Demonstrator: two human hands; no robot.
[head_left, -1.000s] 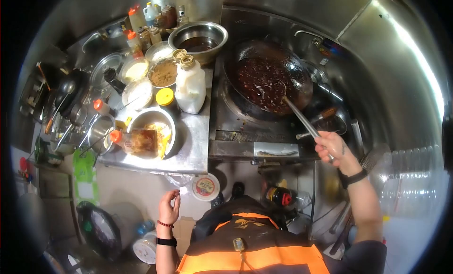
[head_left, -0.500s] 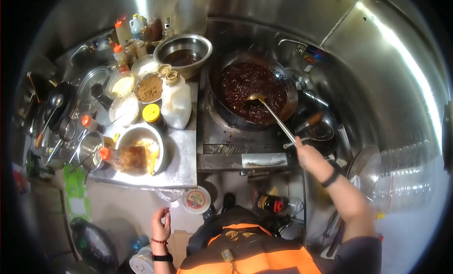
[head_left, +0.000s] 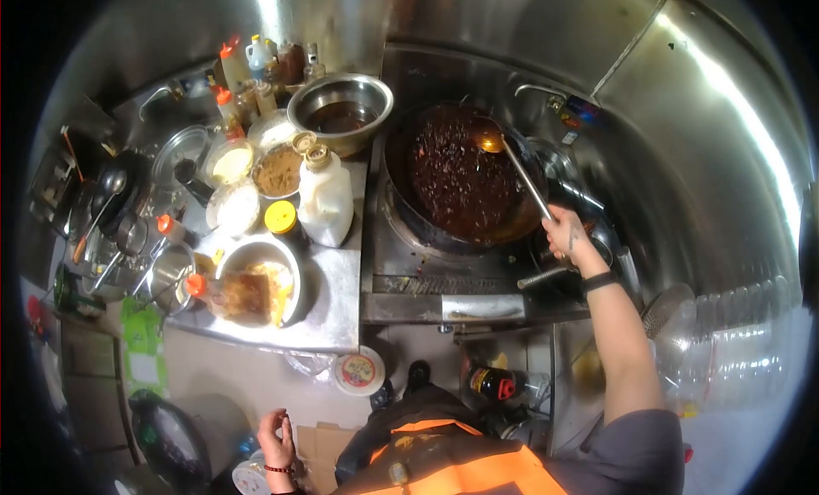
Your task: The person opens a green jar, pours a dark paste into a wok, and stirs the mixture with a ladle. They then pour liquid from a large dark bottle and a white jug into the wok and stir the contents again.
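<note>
My right hand (head_left: pixel 572 234) is closed around the long metal handle of a ladle (head_left: pixel 527 178). The ladle's bowl lies at the far right part of a large wok (head_left: pixel 394 192) and shines amber. Dark, glossy red-brown food (head_left: pixel 448 171) with many small lumps fills much of the wok, which sits on the stove. Low by my side, over the floor, my left hand (head_left: pixel 275 440) hangs with loosely bent fingers and nothing visible in it.
Left of the stove, the steel counter (head_left: pixel 328 312) bears a metal basin (head_left: pixel 299 120) of dark liquid, a white jug (head_left: pixel 324 205), bowls of powder and a white pot (head_left: pixel 294 269) with a red-capped bottle (head_left: pixel 235 296) across it. A bin (head_left: pixel 171 435) stands on the floor.
My right hand has moved up and slightly right, carrying the ladle's bowl from the wok's middle toward its far right side. My left hand has dropped lower and slightly left.
</note>
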